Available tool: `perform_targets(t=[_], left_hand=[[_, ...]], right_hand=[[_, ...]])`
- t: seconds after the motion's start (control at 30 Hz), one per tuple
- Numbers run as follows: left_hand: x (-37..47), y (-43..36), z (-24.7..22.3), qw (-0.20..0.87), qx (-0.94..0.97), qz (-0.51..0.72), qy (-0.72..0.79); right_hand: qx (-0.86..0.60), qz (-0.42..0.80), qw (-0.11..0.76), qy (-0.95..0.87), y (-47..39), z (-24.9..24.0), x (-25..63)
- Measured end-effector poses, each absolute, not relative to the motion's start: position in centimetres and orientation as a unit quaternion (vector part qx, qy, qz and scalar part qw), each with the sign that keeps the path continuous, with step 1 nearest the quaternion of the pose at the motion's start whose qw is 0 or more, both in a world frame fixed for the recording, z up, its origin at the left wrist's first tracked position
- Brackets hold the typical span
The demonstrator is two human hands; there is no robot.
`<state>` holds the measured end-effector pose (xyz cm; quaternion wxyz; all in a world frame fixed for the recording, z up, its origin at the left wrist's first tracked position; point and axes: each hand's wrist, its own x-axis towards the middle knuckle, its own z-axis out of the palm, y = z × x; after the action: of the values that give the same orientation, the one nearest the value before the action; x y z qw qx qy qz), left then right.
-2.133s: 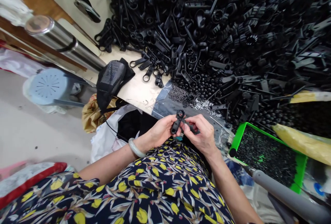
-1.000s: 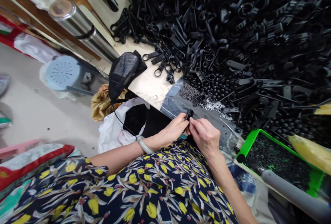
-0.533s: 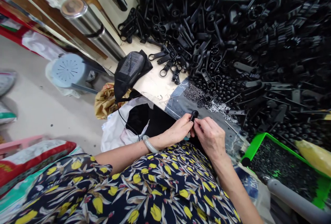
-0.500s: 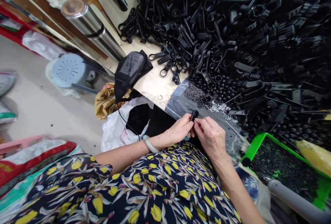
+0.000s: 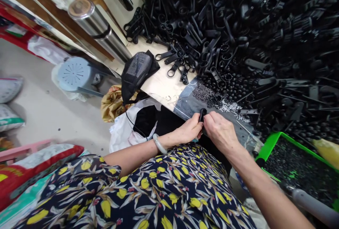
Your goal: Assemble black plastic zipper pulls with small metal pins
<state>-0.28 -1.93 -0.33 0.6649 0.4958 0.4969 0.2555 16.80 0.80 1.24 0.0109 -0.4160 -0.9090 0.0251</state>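
Two hands close around one small black part [image 5: 202,112] at the near edge of a crowded worktop [image 5: 161,89], seen from afar through my head camera. Two seconds ago I could see the part's flat face; now it is turned on edge, only its dark end showing between the hands. To my eye that means close handwork on this single piece, with the detail hidden from me.

The left hand [image 5: 186,130] pinches the part from the left. The right hand [image 5: 222,132] has come in over it, its fingers pressed together against the right side, apparently gripping it too; I cannot tell whether something smaller sits beneath them.

Just beyond the hands, a denim cloth [image 5: 182,103] carries tiny dark beads [image 5: 202,92] and scattered silver pins [image 5: 229,106]. Farther back, a heap of black parts [image 5: 209,42] covers the far right. A green tray [image 5: 271,142] stands to the right, and a grey tube [image 5: 312,202] lies on the near right, beyond the right forearm. A black mesh pouch [image 5: 139,70] and a steel flask [image 5: 97,26] crowd the left. The right hand itself is what blocks my view.
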Motion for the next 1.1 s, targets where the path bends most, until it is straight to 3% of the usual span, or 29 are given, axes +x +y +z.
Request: perform_targets(t=[0.2,0.43,0.67,0.8,1.0,1.1], left_hand=[[-0.3,-1.8,-1.1,0.703,0.439,0.273,0.489],[-0.6,-2.0,-1.5,0.797,0.289,0.337,0.41],[-0.8,-2.1,-1.9,0.806,0.265,0.356,0.392],[-1.0,-1.9,-2.0,0.817,0.263,0.348,0.376],[-1.4,-1.6,-1.2,0.831,0.233,0.349,0.364],[-1.4,-1.6,-0.8,0.829,0.227,0.344,0.378]], right_hand=[[-0.428,0.069,-0.126,-0.892,1.7,3.0,14.9],[-0.37,0.06,-0.152,-0.915,0.3,3.5,15.2],[-0.405,0.03,-0.119,-0.906,-2.0,2.1,14.8],[-0.413,0.102,-0.104,-0.899,-0.5,3.5,15.9],[-0.56,0.033,0.076,-0.825,5.0,4.2,18.1],[-0.58,0.014,0.072,-0.811,7.0,3.1,17.7]])
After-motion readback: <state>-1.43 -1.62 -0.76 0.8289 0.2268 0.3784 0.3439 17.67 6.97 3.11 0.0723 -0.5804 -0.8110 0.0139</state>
